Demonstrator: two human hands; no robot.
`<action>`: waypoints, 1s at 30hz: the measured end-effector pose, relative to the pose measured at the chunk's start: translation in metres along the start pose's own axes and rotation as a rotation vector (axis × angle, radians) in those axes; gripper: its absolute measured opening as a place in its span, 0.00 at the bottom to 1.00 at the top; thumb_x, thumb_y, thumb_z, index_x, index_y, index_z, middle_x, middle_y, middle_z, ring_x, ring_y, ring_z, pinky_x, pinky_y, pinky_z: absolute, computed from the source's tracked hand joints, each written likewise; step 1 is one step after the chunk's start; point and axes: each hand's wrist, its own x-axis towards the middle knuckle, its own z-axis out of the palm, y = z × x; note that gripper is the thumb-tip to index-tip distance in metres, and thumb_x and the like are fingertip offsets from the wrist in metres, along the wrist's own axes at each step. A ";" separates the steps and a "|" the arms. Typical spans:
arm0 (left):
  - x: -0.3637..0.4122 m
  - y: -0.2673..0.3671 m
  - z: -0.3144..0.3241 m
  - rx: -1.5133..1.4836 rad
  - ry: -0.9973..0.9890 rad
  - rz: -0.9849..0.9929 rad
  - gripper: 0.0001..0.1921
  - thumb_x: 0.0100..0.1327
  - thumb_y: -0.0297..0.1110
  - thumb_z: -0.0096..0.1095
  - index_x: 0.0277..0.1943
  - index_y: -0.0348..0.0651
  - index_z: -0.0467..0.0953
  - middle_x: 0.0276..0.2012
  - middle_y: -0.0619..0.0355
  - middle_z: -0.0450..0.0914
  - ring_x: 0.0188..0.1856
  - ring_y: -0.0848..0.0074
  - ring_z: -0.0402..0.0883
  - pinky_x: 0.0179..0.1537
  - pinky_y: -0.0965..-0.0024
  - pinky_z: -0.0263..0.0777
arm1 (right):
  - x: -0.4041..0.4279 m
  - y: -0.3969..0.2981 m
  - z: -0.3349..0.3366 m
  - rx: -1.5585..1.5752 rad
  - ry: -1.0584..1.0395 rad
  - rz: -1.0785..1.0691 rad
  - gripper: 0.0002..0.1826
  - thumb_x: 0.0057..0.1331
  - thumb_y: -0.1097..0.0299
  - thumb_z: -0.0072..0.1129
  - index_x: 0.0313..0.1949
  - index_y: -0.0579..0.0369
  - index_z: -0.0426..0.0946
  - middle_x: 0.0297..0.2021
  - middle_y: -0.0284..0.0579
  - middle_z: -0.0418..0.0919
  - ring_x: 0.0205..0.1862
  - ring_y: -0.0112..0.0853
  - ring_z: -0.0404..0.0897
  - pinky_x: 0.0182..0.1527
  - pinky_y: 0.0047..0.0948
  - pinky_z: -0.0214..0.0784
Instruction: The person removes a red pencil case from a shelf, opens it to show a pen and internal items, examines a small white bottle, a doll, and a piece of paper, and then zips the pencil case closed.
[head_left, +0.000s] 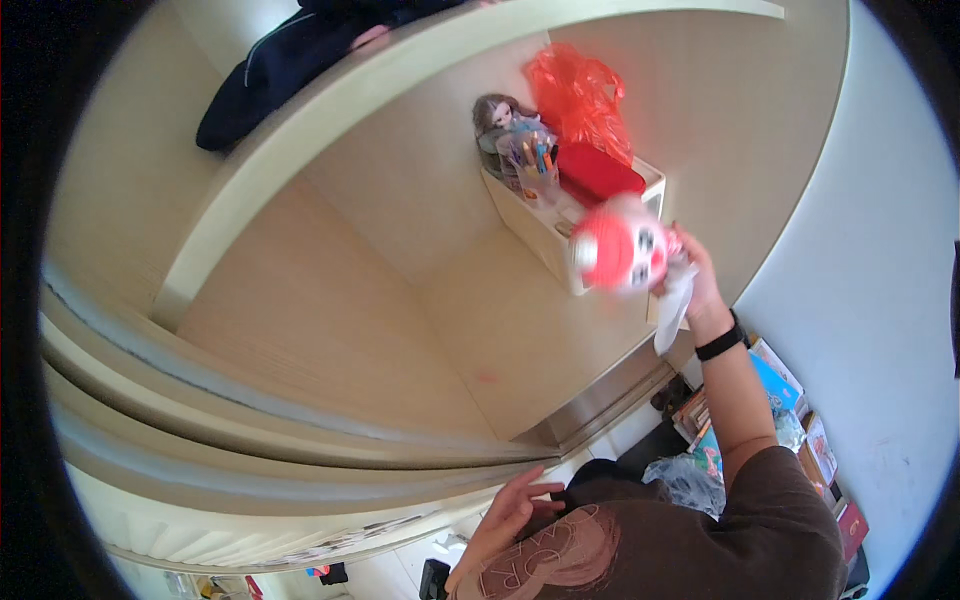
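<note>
My right hand (696, 277) grips a pink doll (619, 247) with a white-tipped cap and big dark eyes; motion blurs it. A white tissue or cloth (675, 304) hangs from the same hand. The doll is in front of a cream storage bin (525, 221) on a wooden cabinet shelf and hides part of it. In the bin sit a brown-haired doll (504, 116), a clear cup of pens (534, 161), a red case (600, 176) and a red plastic bag (581, 97). My left hand (517, 506) is low by my body, fingers apart and holding nothing.
A curved upper shelf edge (337, 105) crosses above, with dark clothing (300, 71) lying on it. Sliding door panels (285, 442) run along the left and front. Books (776, 382) and a clear plastic bag (686, 480) lie on the lower right, beside a pale wall (862, 300).
</note>
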 end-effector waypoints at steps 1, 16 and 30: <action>-0.004 -0.001 0.000 -0.003 0.045 -0.035 0.35 0.72 0.51 0.51 0.73 0.43 0.50 0.65 0.41 0.67 0.62 0.59 0.73 0.64 0.59 0.65 | 0.012 -0.014 0.002 -0.007 -0.043 -0.042 0.20 0.72 0.50 0.47 0.42 0.55 0.76 0.32 0.42 0.83 0.29 0.28 0.82 0.23 0.24 0.73; -0.066 0.008 0.039 -0.157 0.470 0.158 0.22 0.74 0.32 0.48 0.67 0.37 0.58 0.57 0.52 0.70 0.55 0.69 0.75 0.56 0.69 0.70 | 0.240 -0.064 0.035 0.046 0.362 -0.428 0.08 0.69 0.59 0.46 0.35 0.47 0.69 0.27 0.40 0.73 0.29 0.38 0.78 0.36 0.45 0.78; -0.068 -0.029 0.000 -0.288 0.737 0.051 0.24 0.74 0.48 0.47 0.62 0.37 0.64 0.56 0.42 0.73 0.54 0.57 0.76 0.57 0.54 0.72 | 0.278 -0.105 -0.072 -0.347 0.332 -0.190 0.18 0.72 0.57 0.49 0.51 0.57 0.74 0.40 0.49 0.82 0.38 0.41 0.83 0.44 0.44 0.80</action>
